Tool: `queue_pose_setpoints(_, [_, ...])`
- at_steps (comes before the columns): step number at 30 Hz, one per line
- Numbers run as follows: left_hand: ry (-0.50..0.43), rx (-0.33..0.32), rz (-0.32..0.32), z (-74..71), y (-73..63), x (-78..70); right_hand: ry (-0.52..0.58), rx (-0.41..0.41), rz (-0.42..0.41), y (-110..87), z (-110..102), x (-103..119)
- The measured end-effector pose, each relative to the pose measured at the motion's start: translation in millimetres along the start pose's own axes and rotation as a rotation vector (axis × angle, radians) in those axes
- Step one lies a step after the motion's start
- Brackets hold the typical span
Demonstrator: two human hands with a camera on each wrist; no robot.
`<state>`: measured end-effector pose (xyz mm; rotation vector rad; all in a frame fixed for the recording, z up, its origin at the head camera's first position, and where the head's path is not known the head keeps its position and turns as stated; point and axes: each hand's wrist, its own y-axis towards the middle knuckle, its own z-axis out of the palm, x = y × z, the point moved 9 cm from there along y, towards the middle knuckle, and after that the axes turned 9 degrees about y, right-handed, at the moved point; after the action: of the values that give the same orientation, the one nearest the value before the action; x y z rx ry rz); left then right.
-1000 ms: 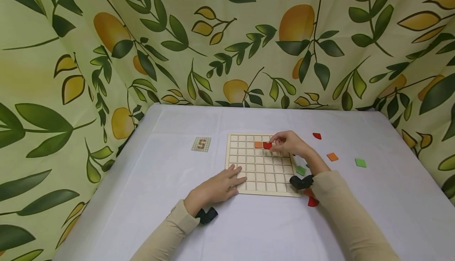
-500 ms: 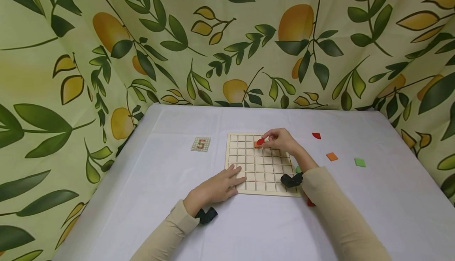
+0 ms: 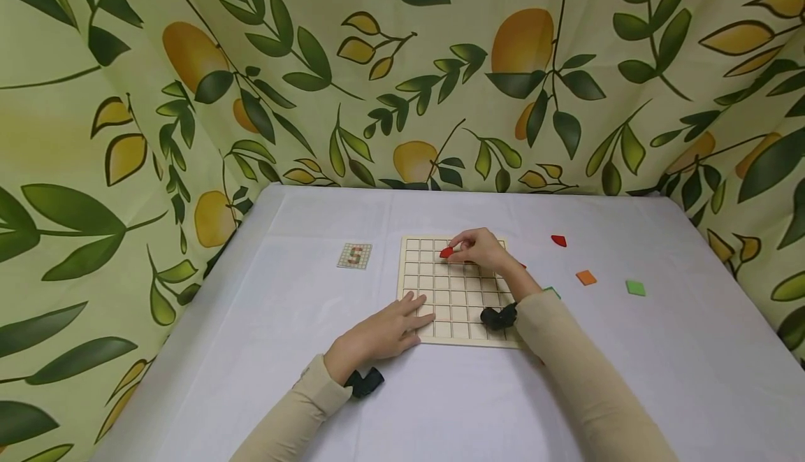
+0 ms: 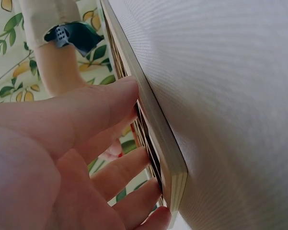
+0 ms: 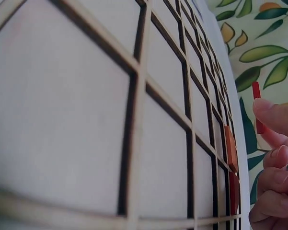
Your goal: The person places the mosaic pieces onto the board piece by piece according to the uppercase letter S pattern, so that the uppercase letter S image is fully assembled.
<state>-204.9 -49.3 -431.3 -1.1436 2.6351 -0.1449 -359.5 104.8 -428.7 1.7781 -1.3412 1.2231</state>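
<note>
My right hand [image 3: 481, 247] pinches a red tile [image 3: 446, 252] with one rounded side between thumb and fingertips, over the back rows of a wooden grid board [image 3: 442, 282]. In the right wrist view that tile [image 5: 258, 108] appears edge-on, held off the board. An orange tile [image 5: 231, 148] and another red tile [image 5: 234, 191] sit in neighbouring cells there; the right hand hides them in the head view. My left hand [image 3: 386, 326] rests with spread fingers on the board's front left part. In the left wrist view its thumb [image 4: 120, 93] lies along the board's edge.
Left of the board lies a small pattern card [image 3: 355, 256] with an S-like figure. Loose on the white cloth to the right are a red tile [image 3: 559, 240], an orange tile [image 3: 586, 277] and a green tile [image 3: 635, 287]. The right forearm partly covers another green tile [image 3: 553, 292].
My right hand has moved left along the back of the board with the red tile, from right of the orange tile to its left. The left hand has stayed in place.
</note>
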Motion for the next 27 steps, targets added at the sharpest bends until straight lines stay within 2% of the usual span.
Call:
queue_pose_setpoints(3, [0.001, -0.004, 0.003, -0.2, -0.1, 0.3, 0.009, 0.011, -0.013, 1.6, 3.4, 1.6])
queue_pose_setpoints(10, [-0.008, -0.006, -0.004, -1.1, 0.0, 1.2, -0.032, 0.003, 0.06, 7.3, 8.5, -3.1])
queue_pose_setpoints(27, [0.012, -0.015, 0.001, 0.0, 1.8, 1.6, -0.086, -0.029, 0.137, 10.5, 10.1, -8.3])
